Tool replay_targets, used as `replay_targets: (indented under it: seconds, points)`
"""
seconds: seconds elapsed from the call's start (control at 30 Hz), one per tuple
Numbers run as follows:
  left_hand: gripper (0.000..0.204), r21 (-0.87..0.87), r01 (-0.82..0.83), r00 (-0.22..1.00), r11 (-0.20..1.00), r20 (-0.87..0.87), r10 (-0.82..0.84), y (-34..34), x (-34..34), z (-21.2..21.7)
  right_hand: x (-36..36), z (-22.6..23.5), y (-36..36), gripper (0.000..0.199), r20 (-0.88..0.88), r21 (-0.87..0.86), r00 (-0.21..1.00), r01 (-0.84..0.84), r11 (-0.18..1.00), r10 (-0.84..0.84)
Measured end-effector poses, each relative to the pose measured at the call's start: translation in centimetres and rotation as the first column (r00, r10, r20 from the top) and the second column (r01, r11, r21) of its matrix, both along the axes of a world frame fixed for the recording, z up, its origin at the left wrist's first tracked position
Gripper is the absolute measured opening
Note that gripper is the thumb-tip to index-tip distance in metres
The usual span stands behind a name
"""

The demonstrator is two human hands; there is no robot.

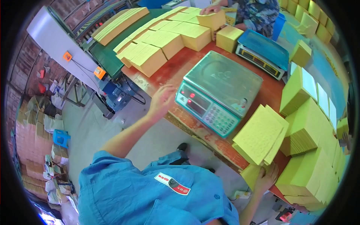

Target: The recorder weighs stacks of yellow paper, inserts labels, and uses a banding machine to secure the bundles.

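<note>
A digital weighing scale (221, 84) with a flat metal plate stands on the red table in front of me; nothing lies on its plate, and red digits glow on its panel. My left hand (162, 100) hovers at the scale's left corner, its fingers loosely bent and apart, holding nothing. To the right of the scale lies a stack of yellow paper (260, 131), its top sheets slightly askew. Just below that stack, my right hand (267, 178) has its fingers curled at the edge of more yellow paper sheets (250, 175). Some of those fingertips are hidden.
Tall yellow paper stacks (305, 131) crowd the table's right side. Several paper blocks (161, 39) line its far left. A second scale (262, 52) with a blue tray stands beyond. Across the table, another person's hand (210, 9) rests on a block. The red table's edge (195, 137) runs before me.
</note>
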State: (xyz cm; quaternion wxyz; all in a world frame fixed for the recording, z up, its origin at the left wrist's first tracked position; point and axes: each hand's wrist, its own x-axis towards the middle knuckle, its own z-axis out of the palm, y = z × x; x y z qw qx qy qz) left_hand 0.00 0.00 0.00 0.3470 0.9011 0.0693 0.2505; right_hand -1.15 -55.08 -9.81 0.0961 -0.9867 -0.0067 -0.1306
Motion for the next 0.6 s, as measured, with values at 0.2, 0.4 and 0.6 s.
replay_targets:
  seconds: [0.2,0.4,0.6]
  points:
    - [0.027,0.217,-0.188,0.982,0.958,0.017,0.188,18.0,2.9,2.6,-4.5,7.1,6.1,0.040,-0.033,0.103,0.993,0.118,0.988,-0.115]
    - [0.037,0.458,0.024,0.997,0.888,0.050,-0.053,29.6,13.5,4.0,-8.3,11.9,29.4,0.015,-0.583,0.593,0.731,0.085,0.800,0.354]
    - [0.061,0.547,0.280,0.954,0.789,-0.069,-0.290,26.8,30.1,1.7,-2.2,5.0,46.6,0.018,-0.372,0.918,0.831,0.261,0.300,0.414]
